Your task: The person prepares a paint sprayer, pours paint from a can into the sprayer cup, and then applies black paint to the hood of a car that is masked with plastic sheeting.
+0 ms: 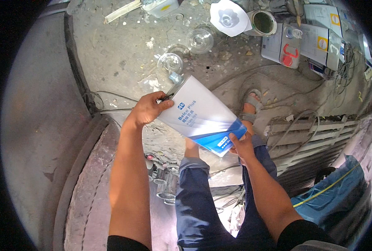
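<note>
A flat, rectangular white-and-blue can point(200, 111) lies tilted between my hands, its top end pointing up and to the left. My left hand point(149, 109) is closed on the dark handle at the can's top. Around the lower right corner of its blue base, the fingers of my right hand point(242, 146) are wrapped. A pale bluish spout point(176, 78) sticks out from the top, close to a clear plastic cup point(170, 63) on the floor. Whether liquid is flowing I cannot tell. Behind that cup stands another clear cup point(200, 41).
A round open tin point(263, 22) stands at the back beside a white paper sheet point(229, 17). Several rectangular cans, one with a red cap point(287, 61), sit at the far right. Hoses point(273, 69) cross the floor. A grey panel point(48, 125) rises at the left.
</note>
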Demonstrator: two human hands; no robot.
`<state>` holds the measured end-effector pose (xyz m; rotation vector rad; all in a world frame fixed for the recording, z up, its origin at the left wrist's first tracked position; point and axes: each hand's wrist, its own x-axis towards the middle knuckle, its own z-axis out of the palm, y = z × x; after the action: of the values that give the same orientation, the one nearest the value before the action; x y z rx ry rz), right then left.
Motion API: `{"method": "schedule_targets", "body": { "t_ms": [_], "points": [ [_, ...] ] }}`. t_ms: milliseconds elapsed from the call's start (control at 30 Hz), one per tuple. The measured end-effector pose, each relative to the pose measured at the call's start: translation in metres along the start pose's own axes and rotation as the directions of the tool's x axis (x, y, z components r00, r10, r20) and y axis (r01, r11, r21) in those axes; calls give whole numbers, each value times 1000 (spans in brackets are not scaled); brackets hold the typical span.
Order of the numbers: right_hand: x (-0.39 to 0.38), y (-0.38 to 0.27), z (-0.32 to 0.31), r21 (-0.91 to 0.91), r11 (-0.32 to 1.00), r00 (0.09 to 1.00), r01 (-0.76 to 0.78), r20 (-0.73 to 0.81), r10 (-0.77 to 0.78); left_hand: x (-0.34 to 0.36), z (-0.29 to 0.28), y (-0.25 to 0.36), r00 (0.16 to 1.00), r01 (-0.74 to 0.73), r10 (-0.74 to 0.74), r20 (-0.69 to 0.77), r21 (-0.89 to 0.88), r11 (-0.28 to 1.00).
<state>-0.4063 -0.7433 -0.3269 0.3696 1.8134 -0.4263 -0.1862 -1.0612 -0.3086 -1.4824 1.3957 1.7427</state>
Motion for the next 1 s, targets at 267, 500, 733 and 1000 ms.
{"method": "schedule_targets", "body": {
  "t_ms": [267,500,733,1000],
  "points": [
    [18,5,2,170,985,992,15,124,-36,-36,9,11,955,-183,204,-216,113,977],
    [15,1,1,277,961,987,-16,156,-29,-47,16,36,903,-320,368,-222,225,920],
    [23,-1,-14,308,951,981,6,183,-65,-20,18,73,891,-359,426,-156,332,872],
    [21,-13,-33,302,952,993,55,82,-84,31,17,101,970,-231,244,-12,281,932]
  ]
}}
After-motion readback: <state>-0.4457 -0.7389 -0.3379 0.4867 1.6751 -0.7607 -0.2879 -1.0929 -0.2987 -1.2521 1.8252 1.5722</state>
